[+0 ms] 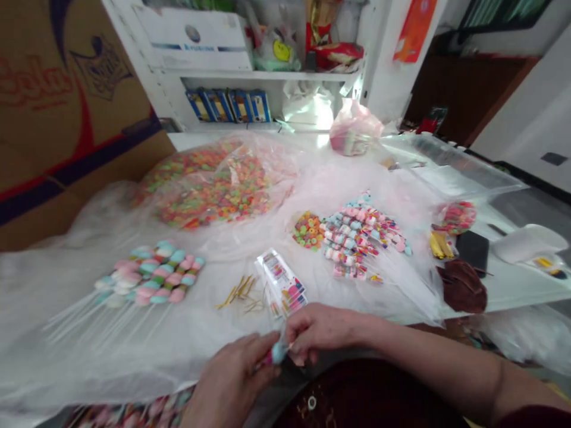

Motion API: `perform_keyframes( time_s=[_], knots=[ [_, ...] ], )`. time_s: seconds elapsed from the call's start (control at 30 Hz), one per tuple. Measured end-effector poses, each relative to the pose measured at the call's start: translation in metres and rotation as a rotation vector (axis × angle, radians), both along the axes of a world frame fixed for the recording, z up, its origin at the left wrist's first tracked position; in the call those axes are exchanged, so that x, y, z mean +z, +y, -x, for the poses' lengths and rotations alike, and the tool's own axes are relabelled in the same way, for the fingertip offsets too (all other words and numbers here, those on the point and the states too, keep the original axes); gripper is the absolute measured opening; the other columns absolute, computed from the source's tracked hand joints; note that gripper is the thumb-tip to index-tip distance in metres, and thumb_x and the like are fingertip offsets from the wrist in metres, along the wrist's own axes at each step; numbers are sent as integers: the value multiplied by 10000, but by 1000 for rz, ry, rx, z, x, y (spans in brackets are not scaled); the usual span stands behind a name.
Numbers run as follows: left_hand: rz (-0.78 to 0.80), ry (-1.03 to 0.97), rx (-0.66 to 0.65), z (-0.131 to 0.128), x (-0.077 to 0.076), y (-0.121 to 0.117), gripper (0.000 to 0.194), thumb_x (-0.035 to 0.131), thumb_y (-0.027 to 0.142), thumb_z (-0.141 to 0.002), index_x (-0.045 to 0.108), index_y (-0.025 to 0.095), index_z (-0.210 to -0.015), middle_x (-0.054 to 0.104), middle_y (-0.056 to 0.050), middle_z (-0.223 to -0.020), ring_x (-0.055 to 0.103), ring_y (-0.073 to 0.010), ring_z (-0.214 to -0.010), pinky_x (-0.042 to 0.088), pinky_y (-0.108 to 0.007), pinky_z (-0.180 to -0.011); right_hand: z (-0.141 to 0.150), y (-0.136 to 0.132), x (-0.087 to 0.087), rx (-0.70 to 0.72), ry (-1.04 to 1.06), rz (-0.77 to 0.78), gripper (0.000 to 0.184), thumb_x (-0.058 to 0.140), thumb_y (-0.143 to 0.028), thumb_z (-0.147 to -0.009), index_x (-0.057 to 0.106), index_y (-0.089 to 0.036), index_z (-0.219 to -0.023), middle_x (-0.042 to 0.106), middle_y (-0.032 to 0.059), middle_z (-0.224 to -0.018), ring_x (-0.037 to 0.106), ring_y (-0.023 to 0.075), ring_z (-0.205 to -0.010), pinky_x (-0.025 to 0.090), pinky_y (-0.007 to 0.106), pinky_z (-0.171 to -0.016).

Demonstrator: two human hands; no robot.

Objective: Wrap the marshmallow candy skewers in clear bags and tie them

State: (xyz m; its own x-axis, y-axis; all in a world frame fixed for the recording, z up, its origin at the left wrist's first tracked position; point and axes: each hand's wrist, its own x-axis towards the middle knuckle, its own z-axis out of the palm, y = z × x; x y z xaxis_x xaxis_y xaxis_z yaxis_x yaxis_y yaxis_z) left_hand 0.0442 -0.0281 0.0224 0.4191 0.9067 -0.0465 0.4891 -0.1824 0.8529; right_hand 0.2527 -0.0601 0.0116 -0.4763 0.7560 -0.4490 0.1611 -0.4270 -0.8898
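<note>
My left hand (236, 374) is closed around a candy skewer (279, 352), whose pale blue, ball-shaped candy shows between my hands. My right hand (319, 333) pinches at the end of this skewer, apparently on its clear wrapper; the fingertips partly hide it. Just beyond lie a stack of printed clear bags (281, 276) and several gold twist ties (241, 290). To the left, unwrapped marshmallow skewers (160, 270) lie in a bundle with their white sticks toward me. On the right is a pile of wrapped candy skewers (357, 235).
A large clear bag of ring candies (218, 190) lies at the back, with a small heap of loose rings (308, 229) in front. A cardboard box (66, 107) stands at left. At right are a brown cloth (463, 286), gold tie bundle (441, 245) and white container (530, 242).
</note>
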Motion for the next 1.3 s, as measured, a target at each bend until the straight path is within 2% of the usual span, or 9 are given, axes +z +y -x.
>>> perform_keyframes(
  time_s=[0.17,0.27,0.37,0.5,0.63,0.8,0.93,1.17,1.3],
  knots=[
    [-277,-12,293,-1,-10,-8,367,683,365,-703,725,250,-1049,656,-103,-1182,594,-288,-1098,433,-409,-977,-85,-17,11,-535,-714,-627,176,473,-235,-816,645,-218,-784,618,-9,-689,574,143,-640,426,259,-642],
    [-109,-42,490,15,-28,-8,284,633,398,-741,728,204,-926,703,-86,-949,643,-228,-785,500,-354,-764,-144,-13,5,-818,-1211,-821,231,493,-318,-841,693,-228,-915,679,58,-875,601,231,-826,435,340,-725],
    [69,-74,611,24,-44,-8,272,635,409,-713,719,182,-839,695,-59,-786,597,-197,-646,472,-323,-644,-152,-7,-1,-878,-1569,-946,333,499,-297,-848,660,-174,-1112,622,155,-1169,555,318,-1031,417,432,-829],
    [184,-162,636,15,-50,-7,285,656,408,-666,712,165,-805,664,-33,-685,540,-168,-577,429,-285,-556,-72,10,-7,-607,-1297,-1043,300,407,-233,-907,648,-155,-1069,675,124,-1026,592,232,-966,426,341,-866],
    [260,-225,565,8,-44,-11,275,670,397,-646,712,156,-771,653,-25,-651,518,-157,-563,408,-270,-532,4,39,-24,-240,-1233,-802,288,463,-302,-885,612,-167,-1090,669,120,-958,587,258,-929,415,347,-810],
    [316,-308,574,15,-47,-13,262,676,383,-642,709,149,-755,632,-13,-615,491,-142,-549,397,-261,-534,5,63,-44,-477,-1047,-457,300,512,-271,-813,602,-208,-1092,676,41,-864,602,199,-775,384,276,-665],
    [354,-373,576,18,-50,-11,243,685,374,-641,704,153,-740,615,3,-597,469,-127,-533,389,-249,-530,-9,61,-48,-559,-1002,-516,202,463,-239,-827,654,-224,-766,654,8,-735,584,174,-740,365,269,-665],
    [364,-417,550,15,-47,-10,197,705,343,-652,722,165,-734,603,12,-561,468,-123,-510,381,-243,-518,-22,49,-27,-810,-884,-862,225,483,-301,-829,673,-200,-763,655,48,-834,583,196,-851,410,315,-811],
    [440,-533,521,3,-35,-15,217,756,353,-625,744,157,-719,645,-29,-610,518,-138,-552,408,-243,-528,-4,40,-2,-863,-570,-749,190,513,-330,-825,621,-198,-741,593,-4,-668,542,155,-675,413,274,-673]
  ],
)
